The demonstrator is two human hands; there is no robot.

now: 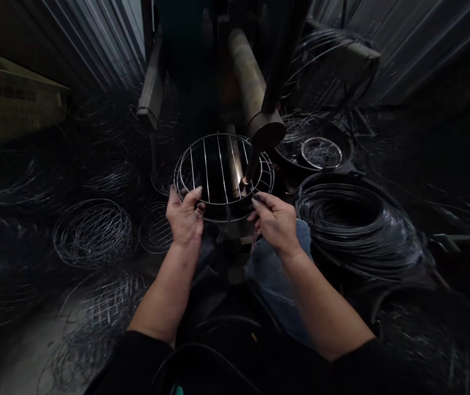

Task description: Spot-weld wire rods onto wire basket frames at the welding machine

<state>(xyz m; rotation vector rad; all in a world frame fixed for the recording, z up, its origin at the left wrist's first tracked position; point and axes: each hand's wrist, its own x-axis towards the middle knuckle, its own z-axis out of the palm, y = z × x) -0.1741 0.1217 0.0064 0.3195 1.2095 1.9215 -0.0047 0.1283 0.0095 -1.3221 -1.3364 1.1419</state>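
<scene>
While both hands are working at the centre of the frame, the left hand [185, 216] is clasping the near-left rim of a round wire grille [220, 170], its grip closed on the outer ring with the thumb lying over the wire. The right hand [276, 220] is pinching the near-right rim of the same grille, its grip clenched on the wire between thumb and forefinger. The grille is being held roughly level just above the centre of the frame, its parallel cross-wires running away from the viewer. A dark welding arm [266, 129] is reaching down from the upper centre, and its narrow tip [246, 176] is standing at the grille's right side, just beside the right hand; whether it is touching the wire cannot be told. Behind it a rusty cylinder [245, 66] is sloping toward the top of the frame. A large coil of black wire [341, 216] is lying at centre right, near the right forearm. Similar wire baskets [92, 233] are lying scattered on the floor at centre left and lower left. A cardboard box [12, 101] is showing dimly at upper left. A knee in blue jeans [278, 274] is showing between the forearms, below the grille.
</scene>
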